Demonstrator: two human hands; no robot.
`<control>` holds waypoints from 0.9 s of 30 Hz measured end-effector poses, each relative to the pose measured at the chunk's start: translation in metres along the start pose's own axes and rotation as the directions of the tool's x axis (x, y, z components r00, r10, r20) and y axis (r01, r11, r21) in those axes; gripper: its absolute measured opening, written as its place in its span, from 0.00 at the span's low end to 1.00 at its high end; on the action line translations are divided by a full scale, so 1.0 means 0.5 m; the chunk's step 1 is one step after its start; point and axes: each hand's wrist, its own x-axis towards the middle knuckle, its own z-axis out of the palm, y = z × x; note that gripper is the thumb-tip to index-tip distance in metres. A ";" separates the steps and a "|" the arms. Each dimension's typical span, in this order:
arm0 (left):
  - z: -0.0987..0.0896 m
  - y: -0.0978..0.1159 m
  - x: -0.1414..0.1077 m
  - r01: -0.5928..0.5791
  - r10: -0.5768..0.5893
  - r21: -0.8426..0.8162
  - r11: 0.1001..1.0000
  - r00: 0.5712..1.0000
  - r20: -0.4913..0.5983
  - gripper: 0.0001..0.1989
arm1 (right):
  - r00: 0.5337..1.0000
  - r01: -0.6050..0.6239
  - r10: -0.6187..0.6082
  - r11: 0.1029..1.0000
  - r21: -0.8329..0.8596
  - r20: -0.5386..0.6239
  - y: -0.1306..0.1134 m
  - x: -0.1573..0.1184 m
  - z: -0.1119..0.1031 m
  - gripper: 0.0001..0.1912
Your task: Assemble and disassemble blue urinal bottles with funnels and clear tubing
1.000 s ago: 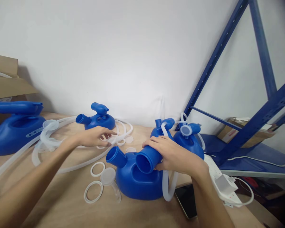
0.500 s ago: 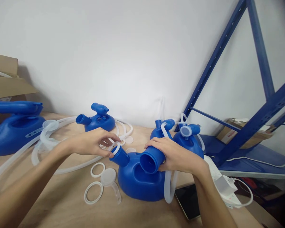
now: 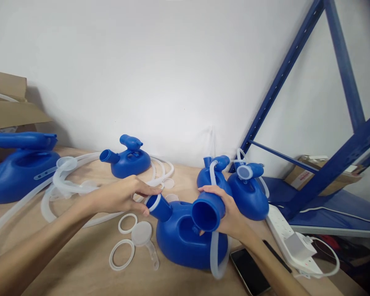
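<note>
A blue plastic urinal bottle point(image 3: 185, 250) stands before me, its open neck tilted up to the left. A thin white ring point(image 3: 156, 202) lies around the neck near its mouth. My left hand point(image 3: 131, 195) pinches the ring and the neck's rim between thumb and fingers. My right hand point(image 3: 231, 211) is wrapped around a wide-mouthed blue receiver point(image 3: 206, 213) above the bottle's right side, mouth toward me. A clear hose point(image 3: 214, 255) hangs below it. Left of the bottle lie a small white ring point(image 3: 127, 223), a larger white ring point(image 3: 122, 255) and a translucent cap with strap point(image 3: 142, 233).
More blue bottles stand behind point(image 3: 131, 164), at left point(image 3: 21, 176) and at right point(image 3: 248, 197). Coiled clear hose point(image 3: 61, 185) lies at left near a cardboard box point(image 3: 15, 113). A phone point(image 3: 249, 271), a power strip point(image 3: 280, 224) and a blue shelf frame point(image 3: 283, 78) are at right.
The white ring has gone from tilted across the mouth to around the neck near the rim. The receiver and my right hand have shifted right and slightly down, and the hose below has swung.
</note>
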 end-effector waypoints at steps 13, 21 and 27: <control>0.048 0.016 0.010 -0.126 0.125 0.000 0.992 0.990 0.068 0.29 | 0.970 -0.212 0.234 0.945 0.251 -0.064 0.016 -0.005 0.019 0.49; 0.066 -0.038 0.050 0.053 -0.037 -0.277 0.959 0.997 0.065 0.23 | 0.932 -0.362 0.351 0.899 0.246 0.091 -0.004 0.031 0.007 0.36; 0.164 -0.127 0.059 -0.163 0.158 0.058 0.985 0.983 0.093 0.17 | 0.900 -0.435 0.430 0.893 0.110 0.068 -0.019 0.037 0.003 0.37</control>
